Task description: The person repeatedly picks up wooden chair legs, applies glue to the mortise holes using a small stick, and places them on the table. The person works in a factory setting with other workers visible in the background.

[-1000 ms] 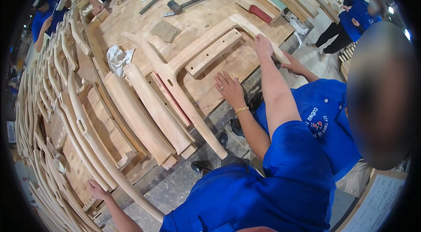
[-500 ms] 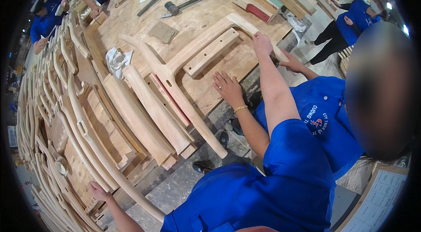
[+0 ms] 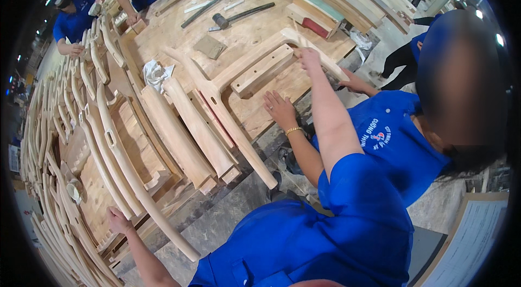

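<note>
My right hand [image 3: 310, 61] is closed in a fist at the inner edge of a pale wooden chair frame [image 3: 217, 82] on the workbench. What it holds, if anything, is hidden. My left hand [image 3: 118, 220], at lower left, is curled shut beside the end of a curved wooden piece [image 3: 115, 186]; whether it grips anything I cannot make out. Inside the chair frame lies a drilled wooden block [image 3: 263, 71]. A co-worker's bracelet-wearing hand [image 3: 280, 109] rests flat near the bench edge, and their other hand [image 3: 355, 82] is at the frame's right end.
Two mallets [image 3: 220, 21] lie on the bench [image 3: 163, 32], near a brown sandpaper-like square [image 3: 209, 47] and a white cloth [image 3: 157, 74]. Shaped planks [image 3: 198, 127] lie left of the frame. Curved wooden parts [image 3: 49, 124] crowd the left side. Other people in blue stand around the bench.
My right hand has shifted left along the chair frame, towards its corner. My left hand keeps about the same place by the curved piece. The whole view has shifted slightly.
</note>
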### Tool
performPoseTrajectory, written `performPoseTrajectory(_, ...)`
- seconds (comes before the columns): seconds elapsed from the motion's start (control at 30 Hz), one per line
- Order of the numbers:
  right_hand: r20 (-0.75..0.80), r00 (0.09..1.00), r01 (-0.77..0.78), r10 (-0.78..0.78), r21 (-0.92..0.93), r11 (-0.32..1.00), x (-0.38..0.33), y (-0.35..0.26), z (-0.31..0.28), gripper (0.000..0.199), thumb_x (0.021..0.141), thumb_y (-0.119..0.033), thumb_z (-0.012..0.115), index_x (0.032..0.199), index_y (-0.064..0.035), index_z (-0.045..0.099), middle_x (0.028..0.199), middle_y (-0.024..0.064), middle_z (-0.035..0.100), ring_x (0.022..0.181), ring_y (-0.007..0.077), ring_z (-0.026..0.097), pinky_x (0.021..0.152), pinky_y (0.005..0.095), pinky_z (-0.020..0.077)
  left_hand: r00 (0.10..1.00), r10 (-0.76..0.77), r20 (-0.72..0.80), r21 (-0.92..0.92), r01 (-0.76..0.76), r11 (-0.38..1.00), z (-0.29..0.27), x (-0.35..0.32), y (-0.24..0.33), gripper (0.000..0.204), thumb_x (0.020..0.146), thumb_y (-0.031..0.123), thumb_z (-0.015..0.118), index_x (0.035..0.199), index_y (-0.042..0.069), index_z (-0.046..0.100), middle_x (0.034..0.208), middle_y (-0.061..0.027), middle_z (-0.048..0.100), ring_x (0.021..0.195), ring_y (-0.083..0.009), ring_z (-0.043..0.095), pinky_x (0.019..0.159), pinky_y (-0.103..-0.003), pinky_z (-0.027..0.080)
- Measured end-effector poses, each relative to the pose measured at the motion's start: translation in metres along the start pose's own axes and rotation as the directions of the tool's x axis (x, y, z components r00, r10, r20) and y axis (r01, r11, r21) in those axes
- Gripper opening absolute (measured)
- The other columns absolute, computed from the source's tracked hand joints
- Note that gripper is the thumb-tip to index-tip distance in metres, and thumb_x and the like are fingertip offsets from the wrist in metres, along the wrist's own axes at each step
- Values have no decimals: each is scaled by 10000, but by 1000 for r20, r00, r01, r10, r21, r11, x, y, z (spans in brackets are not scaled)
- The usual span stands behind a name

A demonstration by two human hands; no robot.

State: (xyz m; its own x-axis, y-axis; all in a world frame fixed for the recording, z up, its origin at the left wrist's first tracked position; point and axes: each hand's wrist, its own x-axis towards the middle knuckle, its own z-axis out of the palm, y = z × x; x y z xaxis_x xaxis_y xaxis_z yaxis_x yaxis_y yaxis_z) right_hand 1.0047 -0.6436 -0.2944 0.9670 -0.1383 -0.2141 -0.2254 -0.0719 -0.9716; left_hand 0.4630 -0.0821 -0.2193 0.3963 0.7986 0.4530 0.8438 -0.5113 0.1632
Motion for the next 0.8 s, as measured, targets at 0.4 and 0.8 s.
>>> performPoseTrajectory(0.4,942,267,-716,-201,334,613,-439,-162,176,106,905,-203,508,937,-102,493,704,8,547,488,59,437,388,200,299,982,-160,-97,-819,13,573,-49,-35,-39,203,902,214,477,898,17,524,707,-37,505,641,-143,480,615,-296,408)
performPoseTrajectory(0.8,788,-598,-378,146,-438,816,-791,22,183,146,932,-164,489,960,-21,496,655,25,489,499,60,416,424,204,325,510,305,804,-249,756,-606,-211,-362,-144,329,833,320,588,1007,41,575,956,-91,616,838,-252,602,763,-397,490)
